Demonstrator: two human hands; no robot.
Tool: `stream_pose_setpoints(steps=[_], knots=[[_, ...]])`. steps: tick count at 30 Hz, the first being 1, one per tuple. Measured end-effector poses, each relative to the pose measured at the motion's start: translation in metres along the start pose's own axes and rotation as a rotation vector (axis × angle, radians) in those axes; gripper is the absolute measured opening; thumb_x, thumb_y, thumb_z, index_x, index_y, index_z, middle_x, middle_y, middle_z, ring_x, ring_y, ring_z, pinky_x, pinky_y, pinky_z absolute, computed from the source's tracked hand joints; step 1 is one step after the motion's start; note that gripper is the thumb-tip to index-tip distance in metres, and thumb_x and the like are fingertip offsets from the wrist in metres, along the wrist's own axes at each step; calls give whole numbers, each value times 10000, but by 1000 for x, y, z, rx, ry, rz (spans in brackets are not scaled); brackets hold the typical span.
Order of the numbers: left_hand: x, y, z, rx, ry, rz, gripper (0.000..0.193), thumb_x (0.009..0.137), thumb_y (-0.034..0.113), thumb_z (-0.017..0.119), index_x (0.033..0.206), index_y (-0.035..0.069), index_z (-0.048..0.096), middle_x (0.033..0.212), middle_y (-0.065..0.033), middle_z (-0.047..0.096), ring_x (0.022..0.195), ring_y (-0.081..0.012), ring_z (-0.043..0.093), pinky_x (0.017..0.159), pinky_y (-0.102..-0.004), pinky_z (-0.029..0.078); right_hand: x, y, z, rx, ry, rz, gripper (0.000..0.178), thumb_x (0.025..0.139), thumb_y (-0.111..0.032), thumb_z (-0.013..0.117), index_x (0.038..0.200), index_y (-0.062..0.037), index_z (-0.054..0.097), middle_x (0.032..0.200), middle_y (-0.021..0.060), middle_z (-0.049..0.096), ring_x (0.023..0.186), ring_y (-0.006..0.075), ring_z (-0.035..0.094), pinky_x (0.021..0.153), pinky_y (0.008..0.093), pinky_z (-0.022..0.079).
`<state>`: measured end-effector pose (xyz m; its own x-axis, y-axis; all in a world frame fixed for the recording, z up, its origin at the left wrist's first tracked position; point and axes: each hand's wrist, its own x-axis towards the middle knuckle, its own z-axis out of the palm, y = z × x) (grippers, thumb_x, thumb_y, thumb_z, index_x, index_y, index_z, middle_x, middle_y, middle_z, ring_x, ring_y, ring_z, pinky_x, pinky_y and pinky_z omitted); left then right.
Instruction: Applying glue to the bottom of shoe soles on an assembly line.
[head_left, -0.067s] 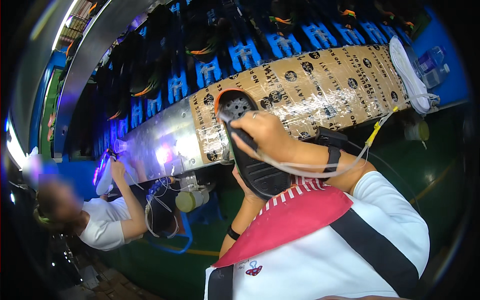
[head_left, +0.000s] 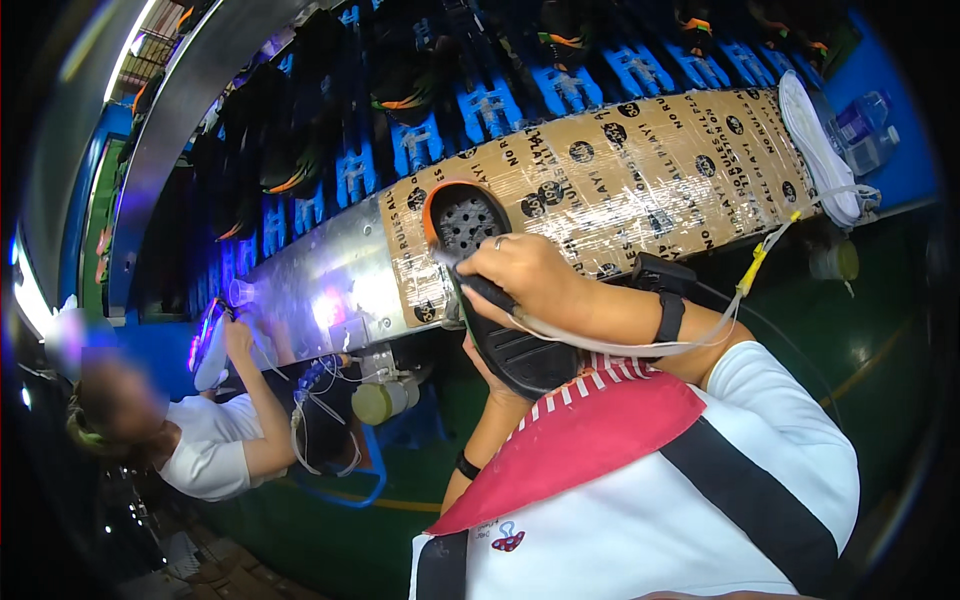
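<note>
A black shoe sole (head_left: 525, 352) with an orange rim at its far end stands tilted before my chest. Round holes dot its grey inner surface at that end. My left hand (head_left: 482, 362) grips it from below along the left edge; most of those fingers are hidden behind it. My right hand (head_left: 530, 275), a ring on one finger, is closed round a dark-handled brush (head_left: 485, 290). The bristles, slightly blurred, touch the sole's left rim near the holes. A clear hose (head_left: 600, 338) runs from the brush along my right forearm.
Beyond the sole lies a bench covered with printed brown cardboard (head_left: 660, 170). Blue racks (head_left: 490, 108) with dark shoes line its far side. A white sole (head_left: 815, 150) and plastic bottles (head_left: 868, 130) are at right. At left, a co-worker (head_left: 215, 440) holds a white sole.
My right hand and the brush have shifted slightly down along the sole's left rim, uncovering more of the holes. The sole has barely moved.
</note>
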<state>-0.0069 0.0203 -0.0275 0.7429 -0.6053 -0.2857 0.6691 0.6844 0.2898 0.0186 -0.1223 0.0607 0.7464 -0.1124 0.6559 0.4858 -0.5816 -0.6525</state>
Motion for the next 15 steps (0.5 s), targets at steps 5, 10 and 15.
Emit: stream_pose_setpoints(steps=[5, 10, 15], knots=[[0, 0, 3, -5, 6, 47, 600, 811, 518, 299, 1224, 100, 426, 1177, -121, 488, 1058, -261, 492, 901, -387, 405, 4, -10, -16, 184, 9, 53, 171, 655, -76, 652, 806, -22, 594, 684, 116, 584, 578, 265, 565, 515, 316, 430], [-1, 0, 5, -1, 2, 48, 598, 812, 516, 298, 1223, 101, 425, 1181, -119, 485, 1064, -258, 488, 905, -384, 400, 5, -11, -18, -113, 51, 17, 175, 662, -62, 650, 816, -23, 578, 679, 107, 552, 590, 263, 553, 512, 326, 434], [1, -2, 1, -5, 1, 94, 596, 812, 515, 297, 1223, 103, 425, 1184, -117, 482, 1070, -256, 484, 910, -381, 396, -7, -16, -8, -42, -239, -61, 164, 658, -106, 617, 782, -18, 556, 683, 119, 548, 656, 290, 562, 578, 375, 445]])
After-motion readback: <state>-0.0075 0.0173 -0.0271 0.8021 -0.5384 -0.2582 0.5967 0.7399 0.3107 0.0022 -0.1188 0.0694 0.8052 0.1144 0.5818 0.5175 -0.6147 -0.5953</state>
